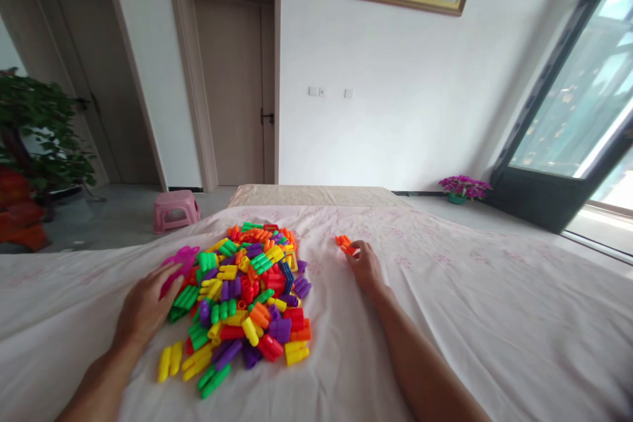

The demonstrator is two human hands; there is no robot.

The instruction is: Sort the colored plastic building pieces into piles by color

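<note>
A heap of red, yellow, green, purple and orange plastic pieces (247, 297) lies on the cloth-covered table (346, 343). At the heap's left edge, my left hand (151, 297) has its fingers around the near side of a magenta piece (184, 260). Right of the heap and apart from it, my right hand (364, 265) pinches an orange piece (345, 244) between thumb and fingers, low over the cloth. A lone pair of yellow tubes (170, 361) lies at the heap's near left.
Beyond the far table edge is a beige-covered surface (316, 196). A pink stool (176, 210) stands on the floor at the left, near a leafy plant (39, 132). Purple flowers (463, 187) sit by the glass door at the right.
</note>
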